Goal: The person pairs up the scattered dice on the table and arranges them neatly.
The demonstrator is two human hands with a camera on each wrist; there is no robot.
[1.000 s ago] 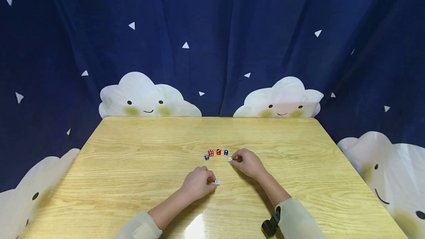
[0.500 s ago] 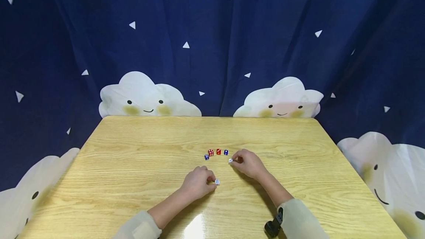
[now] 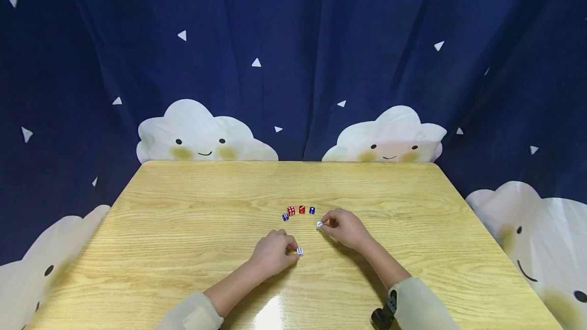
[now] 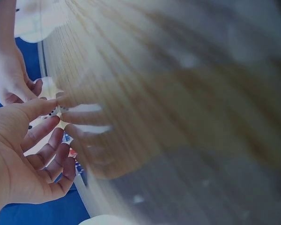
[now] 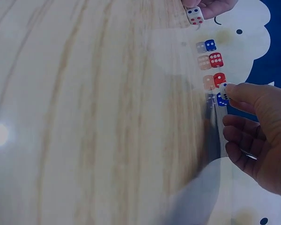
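Note:
My left hand [image 3: 273, 253] pinches a white die [image 3: 300, 251] between thumb and forefinger, low over the wooden table [image 3: 192, 269]. Farther back and to the right, my right hand [image 3: 346, 229] pinches a second white die [image 3: 319, 224] by its fingertips. Beyond both hands, a shallow arc of dice lies on the tabletop: a blue die [image 3: 285, 217], a red die [image 3: 291, 211], another red die [image 3: 301, 210] and another blue die [image 3: 312, 210]. In the right wrist view the right hand's white die [image 5: 224, 91] overlaps the right end of this arc.
A dark blue curtain [image 3: 293, 55] with white clouds hangs behind the table's far edge and along both sides. On the right wrist sits a small black camera [image 3: 383, 315], and glare from a light shows on the table at the near middle.
My right hand has drawn slightly back toward me with its white die, away from the arc of dice. The left hand and the dice on the table stay where they were.

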